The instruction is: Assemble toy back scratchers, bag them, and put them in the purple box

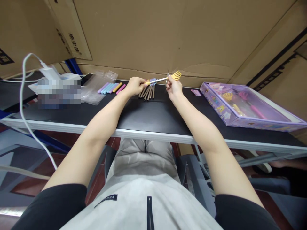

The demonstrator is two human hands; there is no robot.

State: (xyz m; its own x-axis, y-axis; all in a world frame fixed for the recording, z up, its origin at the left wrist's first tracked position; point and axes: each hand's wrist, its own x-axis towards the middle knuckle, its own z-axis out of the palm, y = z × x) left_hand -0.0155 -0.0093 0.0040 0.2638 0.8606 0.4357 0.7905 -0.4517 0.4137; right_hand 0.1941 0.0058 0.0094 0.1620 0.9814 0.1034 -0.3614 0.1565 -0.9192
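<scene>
Both my hands are raised over the far side of a black table (153,115). My left hand (134,85) is closed round the yellow handle end of a small back scratcher (165,78), a thin metal rod with a yellow hand-shaped claw. My right hand (173,87) pinches the rod just below the claw. Under the hands lie several dark metal rods (147,93) with a blue claw among them. Several pastel handle sleeves (111,88) lie to the left of them.
A purple toy box (242,107) with scratchers inside lies at the right. A small pink piece (196,92) lies beside it. Clear plastic bags (98,88), a white charger with cable (49,72) and a blurred item sit at the left. Cardboard boxes (168,35) stand behind.
</scene>
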